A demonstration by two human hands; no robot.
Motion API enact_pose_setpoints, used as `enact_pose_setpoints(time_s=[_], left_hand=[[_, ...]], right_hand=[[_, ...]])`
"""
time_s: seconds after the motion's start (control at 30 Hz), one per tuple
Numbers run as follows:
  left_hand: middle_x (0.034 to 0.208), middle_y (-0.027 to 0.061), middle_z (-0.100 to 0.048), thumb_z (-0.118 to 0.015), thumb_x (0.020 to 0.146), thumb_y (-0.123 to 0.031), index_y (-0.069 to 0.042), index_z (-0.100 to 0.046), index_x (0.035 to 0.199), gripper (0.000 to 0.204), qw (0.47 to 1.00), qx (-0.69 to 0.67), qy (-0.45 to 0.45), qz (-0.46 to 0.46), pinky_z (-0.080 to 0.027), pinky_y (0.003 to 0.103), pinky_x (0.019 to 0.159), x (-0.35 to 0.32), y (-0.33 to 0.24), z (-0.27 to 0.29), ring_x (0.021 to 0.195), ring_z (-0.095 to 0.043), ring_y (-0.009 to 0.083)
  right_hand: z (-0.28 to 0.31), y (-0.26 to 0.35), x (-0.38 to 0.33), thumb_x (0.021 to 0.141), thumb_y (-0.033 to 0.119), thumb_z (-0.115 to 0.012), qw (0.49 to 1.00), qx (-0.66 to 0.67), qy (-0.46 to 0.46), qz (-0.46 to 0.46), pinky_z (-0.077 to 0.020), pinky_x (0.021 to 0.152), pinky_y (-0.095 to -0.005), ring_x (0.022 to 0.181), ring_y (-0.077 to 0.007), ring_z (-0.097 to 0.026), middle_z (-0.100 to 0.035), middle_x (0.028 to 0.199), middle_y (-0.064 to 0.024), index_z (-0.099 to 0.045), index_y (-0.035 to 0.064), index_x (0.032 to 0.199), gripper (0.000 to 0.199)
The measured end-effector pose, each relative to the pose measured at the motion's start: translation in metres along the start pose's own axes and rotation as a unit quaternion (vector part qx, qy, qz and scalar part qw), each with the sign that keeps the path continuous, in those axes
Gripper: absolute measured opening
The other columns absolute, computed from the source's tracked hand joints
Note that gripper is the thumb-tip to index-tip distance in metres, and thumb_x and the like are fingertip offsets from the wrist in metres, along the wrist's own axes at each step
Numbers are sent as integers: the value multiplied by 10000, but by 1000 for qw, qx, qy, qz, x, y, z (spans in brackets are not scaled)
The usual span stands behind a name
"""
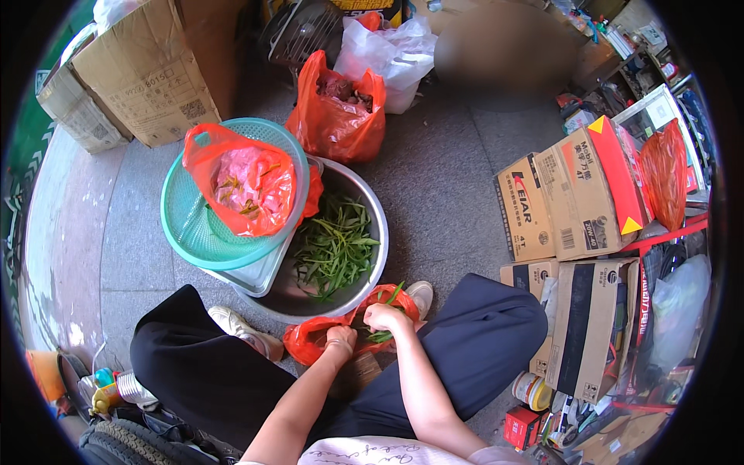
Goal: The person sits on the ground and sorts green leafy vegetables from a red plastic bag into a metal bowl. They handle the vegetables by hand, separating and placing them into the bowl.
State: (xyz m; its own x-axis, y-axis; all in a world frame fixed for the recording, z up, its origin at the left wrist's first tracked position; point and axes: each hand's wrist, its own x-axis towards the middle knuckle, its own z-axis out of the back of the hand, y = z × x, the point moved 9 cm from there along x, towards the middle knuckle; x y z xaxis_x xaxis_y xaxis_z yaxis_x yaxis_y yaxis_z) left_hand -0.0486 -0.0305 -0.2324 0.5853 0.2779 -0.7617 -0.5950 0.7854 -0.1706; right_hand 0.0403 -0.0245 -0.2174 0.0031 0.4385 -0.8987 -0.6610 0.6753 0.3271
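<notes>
Between my knees a red plastic bag (306, 341) lies open on the floor with green leafy stems (380, 336) in it. My left hand (341, 338) is closed at the bag's mouth; its fingertips and what they grip are hidden. Just right of it, my right hand (385, 318) is closed on leafy greens, with a green tip poking out above the knuckles. Beyond the bag stands a wide metal basin (378, 225) holding a heap of loose leafy greens (337, 244). A teal plastic colander (177, 225) rests over its left side, with another red bag (271, 217) of stem scraps inside.
Behind the basin sit a red bag of dark roundish produce (337, 116) and a white plastic bag (387, 58). Cardboard boxes stand at far left (147, 77) and are stacked on the right (573, 194). A tyre (116, 443) lies at lower left.
</notes>
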Motion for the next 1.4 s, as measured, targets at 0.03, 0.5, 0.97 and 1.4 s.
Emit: enact_pose_setpoints(time_s=[0.03, 0.5, 0.97, 1.4], left_hand=[[967, 50, -623, -458, 821, -144, -128, -627, 958, 218, 999, -32, -7, 24, -494, 310, 690, -4, 2, 11, 871, -607, 193], [718, -10, -553, -604, 759, 8, -10, -543, 843, 105, 628, -705, -317, -90, -414, 169, 584, -126, 100, 155, 647, -511, 46], [724, 9, -582, -614, 750, -9, 6, -569, 842, 104, 575, -674, -463, -21, -430, 192, 617, -148, 127, 164, 655, -514, 52], [745, 61, -608, -605, 760, -20, 23, -575, 895, 145, 582, -641, -500, -26, -458, 214, 638, -164, 132, 173, 683, -564, 86]], right_hand=[[3, -6, -4, 752, 173, -487, 1000, 5, -2, -10, -451, 644, -301, 670, -169, -585, -634, 753, -96, -600, 41, 874, 212], [162, 82, -183, 838, 151, -473, 850, 196, -450, 192, -448, 673, -359, 772, -327, -582, -596, 816, -178, -566, 25, 899, 168], [126, 177, -226, 738, 164, -603, 699, -122, -596, 376, -242, 987, -470, 1202, -317, -293, -378, 1282, -102, -623, 148, 983, 247], [113, 172, -158, 797, 202, -550, 829, -61, -415, 371, -178, 989, -507, 1131, -256, -392, -579, 1007, -25, -623, 87, 852, 147]])
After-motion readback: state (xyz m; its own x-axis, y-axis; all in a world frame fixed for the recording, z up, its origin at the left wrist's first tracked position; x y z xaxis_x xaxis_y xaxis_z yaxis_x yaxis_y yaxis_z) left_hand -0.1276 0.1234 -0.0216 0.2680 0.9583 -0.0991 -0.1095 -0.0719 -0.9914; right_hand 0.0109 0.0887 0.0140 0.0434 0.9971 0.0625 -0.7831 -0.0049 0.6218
